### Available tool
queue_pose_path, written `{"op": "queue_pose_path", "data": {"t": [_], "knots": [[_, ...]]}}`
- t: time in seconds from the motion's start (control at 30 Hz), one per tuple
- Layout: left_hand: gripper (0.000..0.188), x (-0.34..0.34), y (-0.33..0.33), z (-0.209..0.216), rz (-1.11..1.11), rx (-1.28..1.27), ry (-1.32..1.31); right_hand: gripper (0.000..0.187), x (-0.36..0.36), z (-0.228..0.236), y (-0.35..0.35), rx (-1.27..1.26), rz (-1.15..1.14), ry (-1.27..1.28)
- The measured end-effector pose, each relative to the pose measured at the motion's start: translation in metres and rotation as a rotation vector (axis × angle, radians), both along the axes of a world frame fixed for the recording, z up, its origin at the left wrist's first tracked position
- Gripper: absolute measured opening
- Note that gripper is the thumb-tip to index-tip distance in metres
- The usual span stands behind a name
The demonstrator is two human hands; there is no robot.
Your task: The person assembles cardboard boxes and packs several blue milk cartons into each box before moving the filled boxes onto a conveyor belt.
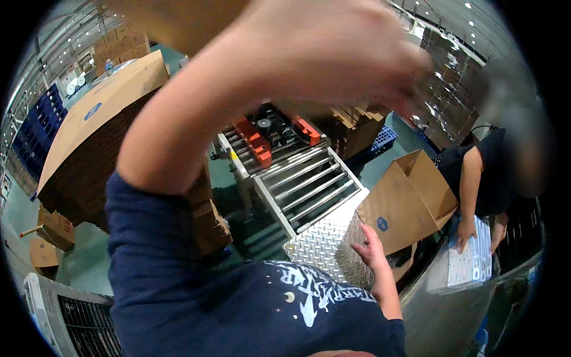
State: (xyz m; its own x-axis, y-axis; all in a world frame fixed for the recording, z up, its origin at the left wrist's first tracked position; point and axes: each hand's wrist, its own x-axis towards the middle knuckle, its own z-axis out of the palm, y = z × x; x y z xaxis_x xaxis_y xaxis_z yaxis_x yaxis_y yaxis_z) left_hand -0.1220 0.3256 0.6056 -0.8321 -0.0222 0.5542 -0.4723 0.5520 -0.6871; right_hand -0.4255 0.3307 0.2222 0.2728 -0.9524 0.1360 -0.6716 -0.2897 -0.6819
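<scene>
My left arm is raised across the top of the view, and my left hand (pixel 380 50) is smeared by motion, so its fingers do not read clearly. Behind that arm hangs a blurred brown surface (pixel 184 24); whether I touch it cannot be seen. Low at centre right, my right hand (pixel 373 250) has its fingers apart and holds nothing. It is beside an open cardboard box (pixel 399 208) with raised flaps, over a diamond-plate metal surface (pixel 315 247).
A roller conveyor (pixel 312 184) leads to a machine with orange-red guards (pixel 256 143). At left stands a tall stack of flat cardboard (pixel 101 119). On the right, a co-worker's hands rest on a white-and-blue package (pixel 470 256) on a metal table (pixel 440 303).
</scene>
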Motion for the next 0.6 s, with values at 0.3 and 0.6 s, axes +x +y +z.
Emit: {"op": "queue_pose_path", "data": {"t": [0.3, 0.6], "knots": [[0.032, 0.008, -0.212, -0.128, -0.432, 0.930, 1.269, 0.090, 0.040, 0.153, 0.053, 0.485, 0.386, -0.176], [0.118, -0.086, -0.243, -0.359, -0.282, 1.650, 1.016, 0.056, 0.022, 0.079, 0.066, 0.701, -0.416, -0.621]]}}
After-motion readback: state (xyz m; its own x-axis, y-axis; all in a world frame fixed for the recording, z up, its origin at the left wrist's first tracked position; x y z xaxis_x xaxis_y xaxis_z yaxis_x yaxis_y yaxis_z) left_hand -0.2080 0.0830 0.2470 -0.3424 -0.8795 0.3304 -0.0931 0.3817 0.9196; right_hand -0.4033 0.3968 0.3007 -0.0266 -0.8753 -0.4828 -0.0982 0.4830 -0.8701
